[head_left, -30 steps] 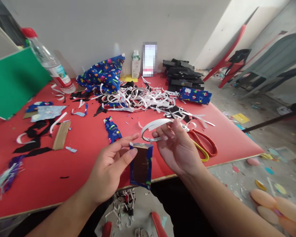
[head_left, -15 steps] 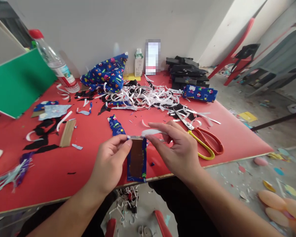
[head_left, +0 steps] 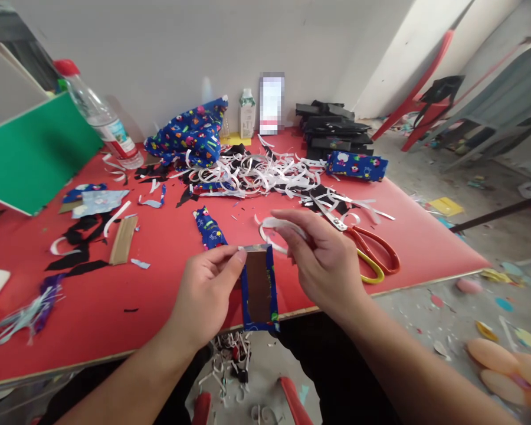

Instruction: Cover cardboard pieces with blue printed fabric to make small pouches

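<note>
My left hand [head_left: 207,289] pinches the top left corner of a small brown cardboard piece [head_left: 259,286] with blue patterned fabric folded round its edges. A pale strip runs along its top edge. Close to its right, my right hand [head_left: 325,251] is closed on a curled white strip [head_left: 287,224] between thumb and fingers, apart from the cardboard. Beyond my left hand lies a blue patterned fabric scrap [head_left: 209,227]. Scissors [head_left: 371,254] with red and yellow handles rest beside my right hand, partly hidden by it.
A heap of white strips [head_left: 265,174] spreads across the red table [head_left: 168,260]. Behind stand crumpled blue fabric [head_left: 188,133], a small bottle [head_left: 246,115] and a phone [head_left: 271,106]. Black pieces [head_left: 334,127] are stacked at right; a large bottle [head_left: 110,130] and green board [head_left: 35,153] stand left.
My right hand has drawn away from the cardboard's top edge, taking the white strip, which now curls more. The cardboard in my left hand has shifted slightly right and tilted.
</note>
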`<state>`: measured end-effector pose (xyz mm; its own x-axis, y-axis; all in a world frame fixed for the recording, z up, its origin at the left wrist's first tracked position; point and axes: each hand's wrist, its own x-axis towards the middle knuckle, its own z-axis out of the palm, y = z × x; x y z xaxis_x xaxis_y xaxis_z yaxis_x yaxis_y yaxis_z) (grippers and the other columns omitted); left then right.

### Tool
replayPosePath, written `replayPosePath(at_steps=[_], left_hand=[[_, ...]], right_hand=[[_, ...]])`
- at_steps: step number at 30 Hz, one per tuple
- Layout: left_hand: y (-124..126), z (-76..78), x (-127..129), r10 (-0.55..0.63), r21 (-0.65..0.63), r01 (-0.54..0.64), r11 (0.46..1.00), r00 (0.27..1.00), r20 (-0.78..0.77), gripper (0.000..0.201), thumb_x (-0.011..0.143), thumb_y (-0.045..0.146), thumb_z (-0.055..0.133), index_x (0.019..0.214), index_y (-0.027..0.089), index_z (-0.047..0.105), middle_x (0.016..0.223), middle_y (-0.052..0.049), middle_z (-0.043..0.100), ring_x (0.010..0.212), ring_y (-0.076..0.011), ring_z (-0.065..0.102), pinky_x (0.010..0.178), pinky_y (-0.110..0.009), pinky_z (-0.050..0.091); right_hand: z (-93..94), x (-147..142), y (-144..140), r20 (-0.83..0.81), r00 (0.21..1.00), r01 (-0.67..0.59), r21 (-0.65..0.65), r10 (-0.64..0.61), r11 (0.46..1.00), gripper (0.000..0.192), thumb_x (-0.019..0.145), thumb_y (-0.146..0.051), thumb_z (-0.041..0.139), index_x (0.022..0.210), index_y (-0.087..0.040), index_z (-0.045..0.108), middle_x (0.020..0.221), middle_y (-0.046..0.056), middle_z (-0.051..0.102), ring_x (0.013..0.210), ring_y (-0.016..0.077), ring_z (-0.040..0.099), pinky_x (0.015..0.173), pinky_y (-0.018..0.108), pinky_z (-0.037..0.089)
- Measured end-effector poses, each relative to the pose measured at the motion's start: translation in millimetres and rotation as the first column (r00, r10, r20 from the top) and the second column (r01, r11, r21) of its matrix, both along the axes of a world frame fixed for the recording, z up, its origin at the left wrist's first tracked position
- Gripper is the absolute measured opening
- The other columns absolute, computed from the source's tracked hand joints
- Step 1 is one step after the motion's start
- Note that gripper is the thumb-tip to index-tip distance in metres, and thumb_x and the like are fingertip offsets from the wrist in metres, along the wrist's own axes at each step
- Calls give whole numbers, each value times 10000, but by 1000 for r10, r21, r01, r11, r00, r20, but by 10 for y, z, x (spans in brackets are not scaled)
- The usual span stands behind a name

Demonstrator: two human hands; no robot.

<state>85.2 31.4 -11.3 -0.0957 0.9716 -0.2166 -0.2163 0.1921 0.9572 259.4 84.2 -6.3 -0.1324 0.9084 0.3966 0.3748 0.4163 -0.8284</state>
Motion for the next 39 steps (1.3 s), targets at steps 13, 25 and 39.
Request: replayPosePath(at_steps=[13, 25, 39], left_hand=[[76, 35, -101, 188, 30, -186, 982, 978, -85, 233, 885, 394, 794, 850, 171, 735, 608, 15, 646, 531, -102, 587, 524, -194, 483], [137, 58, -30, 184, -197, -125, 972, 931, 315, 271, 796, 53, 747, 1053, 110, 686, 1026, -111, 791, 854, -191, 779, 715, -248, 633], [132, 13, -5, -12, -139, 58, 989, 949, 315, 169, 938, 173, 690, 1078, 173, 595, 844, -30, 746, 720, -153, 728, 698, -277, 618]], right_hand=[[8, 147, 114, 60, 972, 225, 39, -227, 974, 317, 997, -485, 649, 853, -232, 776, 679, 8, 713, 642, 176, 642, 634, 330, 458], [142, 365, 125, 66, 967, 232, 169, -246, 958, 101, 986, -343, 668, 995, -246, 693, 881, 17, 754, 773, 180, 687, 706, 319, 490], [199, 28, -130, 399, 856, -200, -332, 329, 922, 112, 1003, -318, 667, 955, -284, 762, 908, -24, 809, 843, 192, 738, 731, 314, 479]])
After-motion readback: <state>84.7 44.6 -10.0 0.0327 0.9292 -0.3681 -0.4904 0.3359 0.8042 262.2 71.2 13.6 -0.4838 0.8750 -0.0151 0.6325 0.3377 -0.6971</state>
